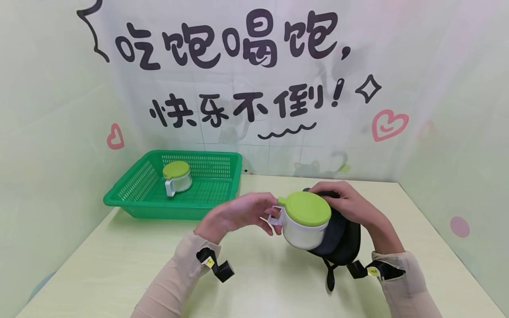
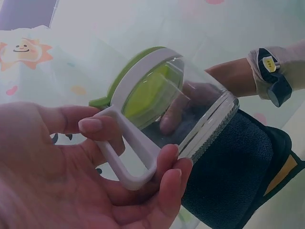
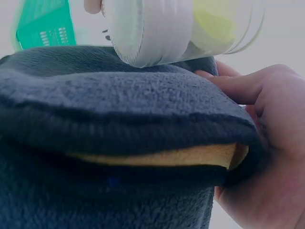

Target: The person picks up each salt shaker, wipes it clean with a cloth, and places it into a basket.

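Left hand (image 1: 234, 216) grips jar (image 1: 304, 221) — cloth (image 1: 342, 240) (right, seemingly).

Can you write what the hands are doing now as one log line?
left hand: holds jar by handle | right hand: presses dark cloth on jar | basket: second jar inside

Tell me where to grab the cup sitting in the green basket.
Take the cup by its white handle, which juts toward the front of the basket. Coming from above and the near side looks best, since the walls hem it in and the green lid may just lift off.
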### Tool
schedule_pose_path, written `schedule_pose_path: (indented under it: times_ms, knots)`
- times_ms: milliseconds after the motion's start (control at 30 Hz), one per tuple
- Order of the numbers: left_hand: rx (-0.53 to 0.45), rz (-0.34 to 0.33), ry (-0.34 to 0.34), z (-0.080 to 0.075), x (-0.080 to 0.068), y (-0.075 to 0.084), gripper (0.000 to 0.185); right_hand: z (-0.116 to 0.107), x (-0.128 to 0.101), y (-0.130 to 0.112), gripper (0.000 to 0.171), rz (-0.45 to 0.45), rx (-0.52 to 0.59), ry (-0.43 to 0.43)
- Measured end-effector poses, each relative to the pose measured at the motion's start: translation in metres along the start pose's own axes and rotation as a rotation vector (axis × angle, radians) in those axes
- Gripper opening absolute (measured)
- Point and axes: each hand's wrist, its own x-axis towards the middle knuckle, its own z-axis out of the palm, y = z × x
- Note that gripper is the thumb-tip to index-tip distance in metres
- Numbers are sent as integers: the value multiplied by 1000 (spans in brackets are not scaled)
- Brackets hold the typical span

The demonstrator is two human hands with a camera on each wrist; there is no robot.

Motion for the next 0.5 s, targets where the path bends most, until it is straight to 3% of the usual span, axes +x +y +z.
schedule_pose_path:
  times_ms: [167, 500]
  knots:
    - [14, -8, -66, 4, 2, -2, 31, 3, 3, 0, 28, -6, 89, -127]
    - [88, -20, -146, 10, 6, -6, 37, 9, 5, 2, 29, -27, 161, -298]
